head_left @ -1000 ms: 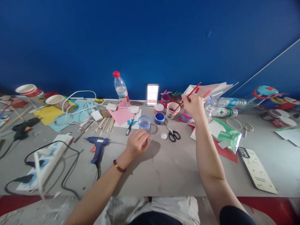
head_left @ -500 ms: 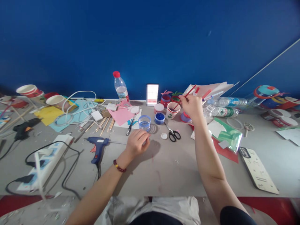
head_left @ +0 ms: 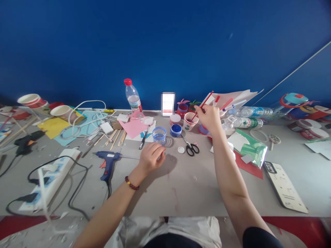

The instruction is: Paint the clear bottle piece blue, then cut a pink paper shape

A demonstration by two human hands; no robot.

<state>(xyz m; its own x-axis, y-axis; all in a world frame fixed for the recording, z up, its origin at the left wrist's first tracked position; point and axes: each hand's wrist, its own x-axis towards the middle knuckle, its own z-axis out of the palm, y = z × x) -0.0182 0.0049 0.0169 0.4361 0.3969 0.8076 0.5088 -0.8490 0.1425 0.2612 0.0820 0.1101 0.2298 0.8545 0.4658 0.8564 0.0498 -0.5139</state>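
My right hand [head_left: 209,117] pinches a thin red paintbrush [head_left: 207,99], whose lower end dips into a paper cup [head_left: 190,122] of dark liquid. Near the table's middle, my left hand [head_left: 153,157] rests with its fingers curled in and nothing visible in them. Just beyond it stands a clear plastic cup piece with blue-painted rims [head_left: 159,136]. A jar of blue paint [head_left: 176,130] sits open between that piece and the paper cup. Black-handled scissors [head_left: 191,148] and a small white lid [head_left: 181,150] lie in front of the jar.
Left of my hand lie a blue glue gun [head_left: 108,162], a power strip [head_left: 51,179] and tangled cables. A water bottle [head_left: 133,97] stands near the blue wall. To the right are plastic bottles [head_left: 248,122], green film [head_left: 254,151] and a phone [head_left: 284,187].
My right hand has shifted slightly left and down with the paintbrush, its tip still in the paper cup. My left hand stays where it was.
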